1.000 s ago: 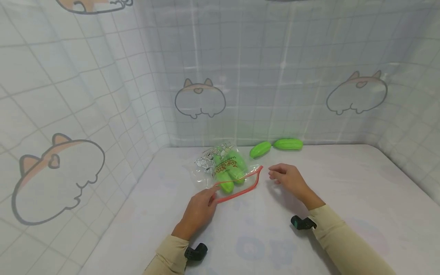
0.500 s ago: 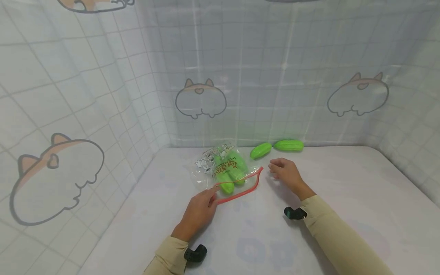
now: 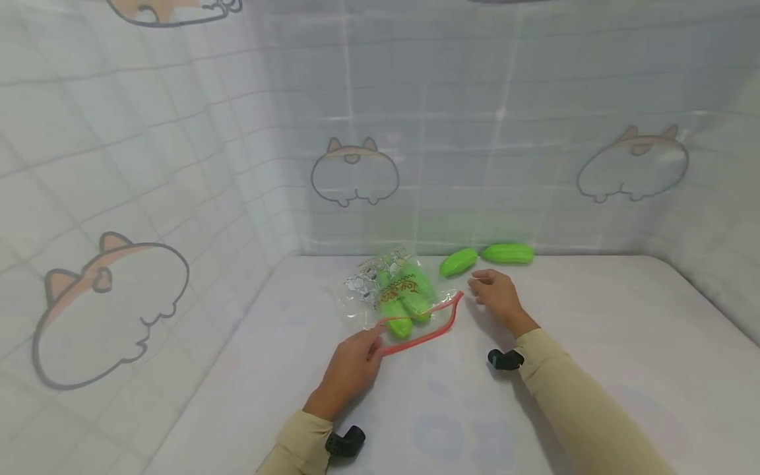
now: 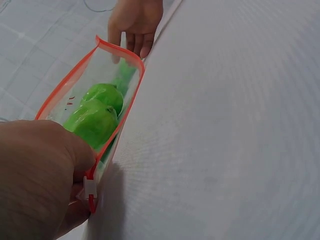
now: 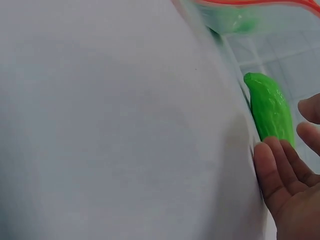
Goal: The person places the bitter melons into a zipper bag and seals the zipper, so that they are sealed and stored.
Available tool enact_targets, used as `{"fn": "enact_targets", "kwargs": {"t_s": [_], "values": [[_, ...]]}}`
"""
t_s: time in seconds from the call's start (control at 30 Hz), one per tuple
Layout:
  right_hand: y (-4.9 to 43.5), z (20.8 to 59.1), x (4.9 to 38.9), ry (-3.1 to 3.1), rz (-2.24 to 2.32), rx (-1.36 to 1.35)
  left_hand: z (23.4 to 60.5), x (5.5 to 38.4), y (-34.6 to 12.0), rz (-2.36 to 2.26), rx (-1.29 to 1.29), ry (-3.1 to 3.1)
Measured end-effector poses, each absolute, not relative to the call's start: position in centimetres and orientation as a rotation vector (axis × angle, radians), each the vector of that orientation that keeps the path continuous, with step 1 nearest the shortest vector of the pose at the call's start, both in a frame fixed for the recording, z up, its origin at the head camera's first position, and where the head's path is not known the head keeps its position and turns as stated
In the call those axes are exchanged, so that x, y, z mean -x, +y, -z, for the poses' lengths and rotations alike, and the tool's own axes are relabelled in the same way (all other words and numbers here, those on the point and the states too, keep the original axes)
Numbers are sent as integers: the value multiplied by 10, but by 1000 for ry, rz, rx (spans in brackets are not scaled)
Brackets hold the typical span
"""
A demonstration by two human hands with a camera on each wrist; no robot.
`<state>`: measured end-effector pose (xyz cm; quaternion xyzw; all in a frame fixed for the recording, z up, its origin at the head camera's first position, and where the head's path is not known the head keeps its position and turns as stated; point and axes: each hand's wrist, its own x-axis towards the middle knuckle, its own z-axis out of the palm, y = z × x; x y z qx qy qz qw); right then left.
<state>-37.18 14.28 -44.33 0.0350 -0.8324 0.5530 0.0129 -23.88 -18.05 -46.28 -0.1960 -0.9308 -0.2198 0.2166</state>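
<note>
Head view: I logged two bare hands at work above a white table (image 3: pixel 469 389), w/ tan sleeves (image 3: pixel 572 389) and a black unit (image 3: pixel 505 359) on each wrist. Clear bag (image 3: pixel 359 287) lay on the table, L of center, mouth toward the person. Printing and line figures were on its upper face; red edging (image 3: pixel 424 338) ran round the mouth.

L hand (image 3: pixel 351 366): fingers pinched the near corner of the edging. Per L wrist view, the grip was at the white slider (image 4: pixel 90 187), and the mouth stood apart. Bag contents: at least two green cucumber-shaped pieces (image 3: pixel 399 326), side by side, ends toward the mouth.

R hand (image 3: pixel 499 297): fingers partly extended, thumb well apart from them, nothing held. Position: just beyond the bag's R corner, near two loose green items at the table's rear, i.e. an angled piece (image 3: pixel 458 262) and a crosswise piece (image 3: pixel 507 253). Per R wrist view, fingertips overlapped one loose piece's lower end; I couldn't tell whether they touched. Ref. background: gridded curtain (image 3: pixel 451 132) w/ cartoon animal prints.
</note>
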Motion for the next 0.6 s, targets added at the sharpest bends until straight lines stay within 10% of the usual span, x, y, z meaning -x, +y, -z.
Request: {"fn": "enact_targets", "kwargs": {"t_s": [0.6], "values": [[130, 447, 393, -2601, -1400, -87, 463, 235, -180, 592, 538, -2581]]}}
